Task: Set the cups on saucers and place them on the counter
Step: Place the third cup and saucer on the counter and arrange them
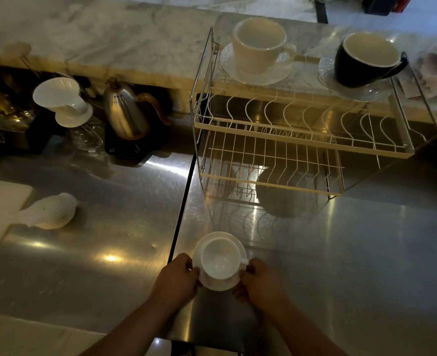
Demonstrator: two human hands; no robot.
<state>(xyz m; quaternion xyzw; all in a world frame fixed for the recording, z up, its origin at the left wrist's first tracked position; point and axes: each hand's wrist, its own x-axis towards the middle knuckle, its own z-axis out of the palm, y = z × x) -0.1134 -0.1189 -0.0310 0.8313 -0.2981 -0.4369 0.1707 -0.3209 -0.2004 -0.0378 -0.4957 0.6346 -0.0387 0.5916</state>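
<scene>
Landmark: a two-tier wire dish rack (289, 140) stands on the steel counter (366, 253); its tiers look bare from here.
Left hand (178, 274): grasping the left rim of a white saucer (220, 285), fingers curled round its edge.
Right hand (257, 281): grasping the right rim of the same saucer, thumb close by the cup's handle.
Small white cup (221, 262): upright on the held saucer, handle turned to the right, in front of the dish rack's left end and well apart from it.
Contact: I cannot tell whether the saucer rests on the steel counter or is held just above it.
Cream cup (258, 44): upright on a pale saucer (253, 75) on the marble counter (109, 42), behind the dish rack's left half.
Black cup (366, 60): cream inside, upright on a clear-looking saucer (361, 92), behind the dish rack's right half.
Kettle (125, 111): steel, on a dark base, just left of the dish rack.
White dripper (60, 98): farther left of the dish rack than the kettle.
</scene>
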